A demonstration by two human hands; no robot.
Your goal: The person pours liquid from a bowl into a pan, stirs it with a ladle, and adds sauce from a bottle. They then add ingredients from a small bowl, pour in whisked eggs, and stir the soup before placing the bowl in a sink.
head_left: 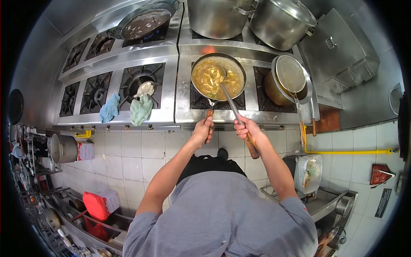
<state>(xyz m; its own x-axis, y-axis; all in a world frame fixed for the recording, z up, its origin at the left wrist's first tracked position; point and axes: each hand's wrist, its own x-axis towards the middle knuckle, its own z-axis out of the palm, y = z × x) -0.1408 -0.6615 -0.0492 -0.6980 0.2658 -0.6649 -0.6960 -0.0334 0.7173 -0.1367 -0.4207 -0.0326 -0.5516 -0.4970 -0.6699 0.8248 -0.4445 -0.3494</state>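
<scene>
A round pan point(244, 84) sits on the front burner, filled with yellow-brown liquid food point(209, 76) with pale pieces in it. My left hand point(202, 132) is closed around the pan's wooden handle point(209, 113). In my right hand point(248, 127) is a ladle point(230, 101) with a metal shaft and a wooden grip. The ladle's bowl dips into the food near the middle of the pan, partly hidden by the liquid.
Right of the pan stands a pot point(274, 88) with a round strainer point(291, 73) across its top. Two large steel pots point(220, 19) are behind. A wok point(145, 23) occupies a back-left burner. Blue point(110, 108) and green cloths point(141, 110) lie on the stove's front edge.
</scene>
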